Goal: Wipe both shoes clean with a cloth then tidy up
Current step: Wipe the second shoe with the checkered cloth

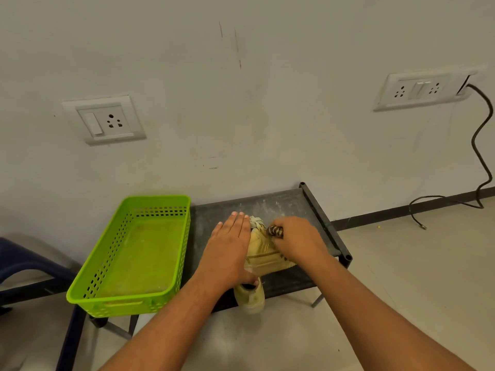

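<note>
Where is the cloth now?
In the head view the cloth is bunched in the right hand, pressed on the shoe near its laces. It is on the dark table, right of the green basket.

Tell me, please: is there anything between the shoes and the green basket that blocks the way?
Nothing visible blocks it. The shoes lie on the dark table under both hands, and the green basket stands directly beside them, empty, with bare tabletop between.
</note>
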